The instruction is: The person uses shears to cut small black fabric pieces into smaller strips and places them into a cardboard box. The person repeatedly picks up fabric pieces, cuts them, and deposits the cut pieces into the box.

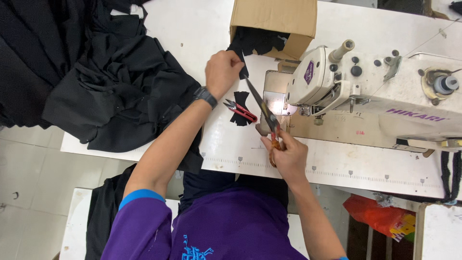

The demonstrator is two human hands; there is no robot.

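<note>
My left hand (222, 71) is closed on a small piece of black fabric (239, 72) near the mouth of a cardboard box (274, 19). My right hand (288, 155) grips a pair of large scissors (262, 107) by orange handles, with the blades pointing up toward the fabric in my left hand. Small red thread snips (240, 110) lie on the white table (226, 144) on top of a small black cut piece (240, 102). More black pieces (260, 41) show inside the box.
A white sewing machine (365, 86) stands on the right of the table, its lamp lit over the needle plate. A large heap of black cloth (106, 82) covers the table's left side. A red bag (380, 216) lies low at the right.
</note>
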